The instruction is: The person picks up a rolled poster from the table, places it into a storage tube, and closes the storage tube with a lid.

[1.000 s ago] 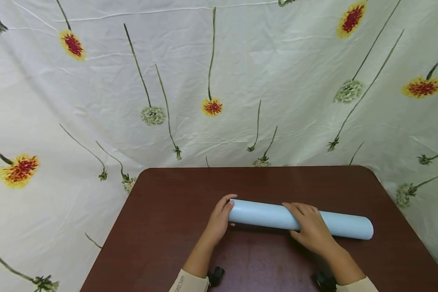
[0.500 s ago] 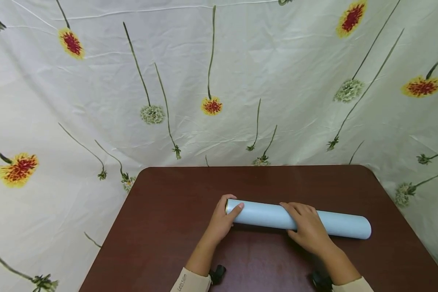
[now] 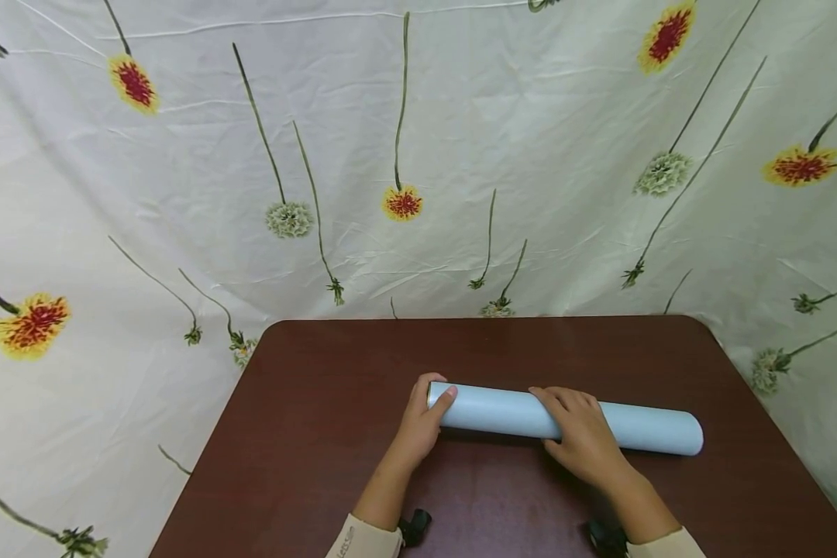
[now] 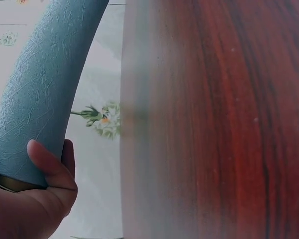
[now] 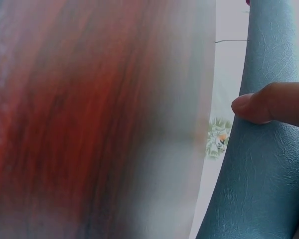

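Note:
A long light blue tube [image 3: 498,409] lies roughly crosswise above the table, its right end slightly nearer the person. Close up in the left wrist view, the tube [image 4: 45,74] has a creased, leather-like surface and a dark, gold-edged rim at its left end. My left hand [image 3: 418,422] grips that end, the thumb [image 4: 52,164] on the near side and the other fingers mostly hidden behind. Around the tube's middle, my right hand [image 3: 586,438] holds it from above. Its thumb [image 5: 269,102] presses the textured side in the right wrist view.
The dark reddish-brown table [image 3: 307,449] has rounded far corners and a glossy top. Behind it hangs a white cloth [image 3: 565,139] printed with flowers. Small black wrist devices sit under the cuffs, one of them a left wrist device [image 3: 415,527].
The tube and right hand have shifted slightly left. The left thumb has moved from the tube's end edge onto its side, and the rim at that end has come into view.

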`<state>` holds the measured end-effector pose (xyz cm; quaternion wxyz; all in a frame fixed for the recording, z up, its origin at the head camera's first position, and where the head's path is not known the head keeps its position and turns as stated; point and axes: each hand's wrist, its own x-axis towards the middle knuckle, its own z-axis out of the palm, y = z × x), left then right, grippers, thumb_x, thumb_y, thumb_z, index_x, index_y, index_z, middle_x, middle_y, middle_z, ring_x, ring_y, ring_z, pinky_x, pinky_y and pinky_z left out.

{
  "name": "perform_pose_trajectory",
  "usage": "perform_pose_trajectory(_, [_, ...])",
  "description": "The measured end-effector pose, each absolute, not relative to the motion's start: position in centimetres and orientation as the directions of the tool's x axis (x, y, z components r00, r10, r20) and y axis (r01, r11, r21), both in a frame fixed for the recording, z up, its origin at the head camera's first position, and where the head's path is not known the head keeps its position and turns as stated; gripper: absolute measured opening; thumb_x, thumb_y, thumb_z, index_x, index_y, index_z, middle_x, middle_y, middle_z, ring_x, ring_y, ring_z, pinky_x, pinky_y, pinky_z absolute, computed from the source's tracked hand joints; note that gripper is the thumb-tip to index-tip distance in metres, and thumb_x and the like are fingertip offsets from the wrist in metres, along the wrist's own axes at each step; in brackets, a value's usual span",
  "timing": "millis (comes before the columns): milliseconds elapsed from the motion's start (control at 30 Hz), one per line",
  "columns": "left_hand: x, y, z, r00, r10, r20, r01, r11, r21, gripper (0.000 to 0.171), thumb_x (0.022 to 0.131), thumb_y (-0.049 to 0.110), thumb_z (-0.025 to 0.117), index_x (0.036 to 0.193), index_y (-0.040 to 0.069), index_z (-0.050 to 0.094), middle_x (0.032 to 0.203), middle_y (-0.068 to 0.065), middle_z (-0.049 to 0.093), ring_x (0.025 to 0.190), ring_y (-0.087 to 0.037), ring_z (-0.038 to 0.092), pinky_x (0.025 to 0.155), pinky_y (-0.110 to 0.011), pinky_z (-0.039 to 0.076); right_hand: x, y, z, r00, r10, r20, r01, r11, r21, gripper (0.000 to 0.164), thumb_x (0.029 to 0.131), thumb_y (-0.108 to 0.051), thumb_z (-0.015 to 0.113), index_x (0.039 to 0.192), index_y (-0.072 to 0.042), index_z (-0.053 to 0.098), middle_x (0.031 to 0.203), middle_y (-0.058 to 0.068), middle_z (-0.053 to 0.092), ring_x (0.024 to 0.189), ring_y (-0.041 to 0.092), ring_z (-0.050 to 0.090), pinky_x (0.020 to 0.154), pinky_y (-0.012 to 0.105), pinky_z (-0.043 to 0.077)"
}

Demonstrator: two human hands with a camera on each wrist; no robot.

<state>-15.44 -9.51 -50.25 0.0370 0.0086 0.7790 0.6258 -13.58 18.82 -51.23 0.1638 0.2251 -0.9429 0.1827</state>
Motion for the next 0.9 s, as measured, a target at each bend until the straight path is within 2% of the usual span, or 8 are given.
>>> perform_pose_trajectory(133, [-15.3,-9.6,-50.3,-0.997,0.067,-0.046,-0.031,0.208,0.978,0.042,0.101,0.043,0.059,0.13,0.014,0.05,0.135,-0.015,0.044,0.089,-0.023,0.052,0.064,-0.03,0.044,-13.6,18.7,-51.2,-0.846,-0.37,0.383,-0.485,0.833,-0.266,0.089,0.064,-0.011,0.093,0.144,-0.015,0.053,0.128,0.011,0.063,0.12,0.033,0.06,0.102,0.056,0.041])
perform_pose_trajectory(333, [-15.2,-9.6,-50.3,-0.997,0.072,-0.021,-0.002,0.254,0.967,0.045,0.102,0.044,0.055,0.131,0.011,0.048,0.136,-0.016,0.043,0.105,-0.027,0.053,0.084,-0.034,0.044,-13.7,18.7,-51.1,-0.848,-0.377,0.373,-0.487,0.832,-0.266,0.089,0.065,-0.012,0.093,0.145,-0.014,0.053,0.129,0.01,0.063,0.121,0.033,0.059,0.103,0.056,0.041])
perform_pose_trajectory(433, [-15.2,-9.7,-50.3,-0.998,0.064,-0.015,0.003,0.272,0.962,0.045,0.102,0.045,0.054,0.131,0.011,0.048,0.135,-0.015,0.045,0.108,-0.027,0.053,0.087,-0.035,0.043,-13.7,18.7,-51.0,-0.848,-0.378,0.371,-0.488,0.831,-0.268,0.09,0.065,-0.011,0.093,0.145,-0.015,0.053,0.129,0.01,0.063,0.121,0.033,0.06,0.103,0.056,0.041])
perform_pose_trajectory(700, [-15.6,-10.4,-50.4,-0.995,0.041,-0.088,-0.076,0.241,0.968,0.056,0.097,0.051,0.062,0.135,0.016,0.042,0.123,-0.019,0.055,0.088,-0.023,0.057,0.066,-0.033,0.048,-14.0,18.7,-51.1,-0.841,-0.392,0.374,-0.5,0.827,-0.257,0.091,0.067,-0.017,0.094,0.147,-0.015,0.051,0.131,0.009,0.062,0.121,0.032,0.059,0.107,0.057,0.037])
perform_pose_trajectory(900, [-15.8,-11.6,-50.5,-0.992,0.059,-0.108,-0.089,0.252,0.964,0.064,0.093,0.051,0.068,0.138,0.013,0.043,0.13,-0.017,0.054,0.094,-0.023,0.059,0.072,-0.036,0.053,-14.0,19.5,-51.3,-0.846,-0.363,0.391,-0.478,0.84,-0.256,0.089,0.067,-0.026,0.095,0.145,-0.014,0.054,0.13,0.01,0.062,0.12,0.034,0.059,0.104,0.059,0.037])
